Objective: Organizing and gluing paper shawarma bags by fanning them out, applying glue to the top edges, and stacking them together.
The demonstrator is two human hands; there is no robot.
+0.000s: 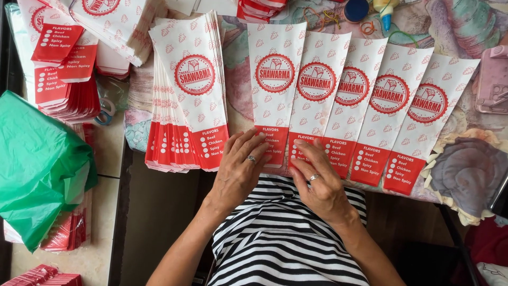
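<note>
Several long white paper sleeves point(349, 100) with a round red emblem and a red lower end lie fanned out, overlapping, along the table's near edge. My left hand point(241, 167), a ring on one finger, lies flat on the red end of the leftmost sleeve point(274, 79). My right hand point(317, 177), also ringed, presses its fingers on the red end of the second sleeve point(316, 85). Neither hand grips anything. Left of my left hand stands a thick fanned stack of the same sleeves point(185, 95).
More sleeve stacks point(63, 58) lie at the far left. A green plastic bag point(37, 164) sits on the left over red packets. A glue bottle point(385, 10), rubber bands point(323, 18) and a pink object point(493, 79) rest at the back on a patterned cloth point(460, 26).
</note>
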